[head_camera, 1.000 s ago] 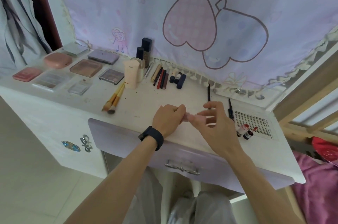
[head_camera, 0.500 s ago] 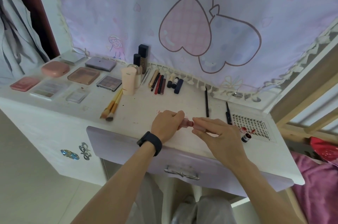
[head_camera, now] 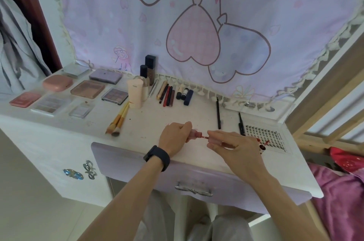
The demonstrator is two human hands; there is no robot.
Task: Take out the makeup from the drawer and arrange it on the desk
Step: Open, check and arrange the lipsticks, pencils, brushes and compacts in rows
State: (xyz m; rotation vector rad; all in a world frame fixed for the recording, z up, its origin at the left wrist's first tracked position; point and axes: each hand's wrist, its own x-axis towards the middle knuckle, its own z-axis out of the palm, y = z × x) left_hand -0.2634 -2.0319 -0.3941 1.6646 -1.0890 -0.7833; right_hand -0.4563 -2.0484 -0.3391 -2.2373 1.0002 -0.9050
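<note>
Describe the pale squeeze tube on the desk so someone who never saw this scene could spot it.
On the white desk, look near the back edge under the curtain, between the eyeshadow palette and the row of pencils. The squeeze tube stands upright there. It is the only cream-coloured standing item; the tall bottles behind it have black caps.

White desk (head_camera: pixel 78 134), lilac drawer (head_camera: pixel 137 164), pink heart-patterned curtain (head_camera: pixel 256 24), black wristband (head_camera: pixel 157 157).

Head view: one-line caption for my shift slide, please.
Left hand grips a pink lip gloss tube, right hand pinches its cap, over the desk with makeup in rows.
</note>
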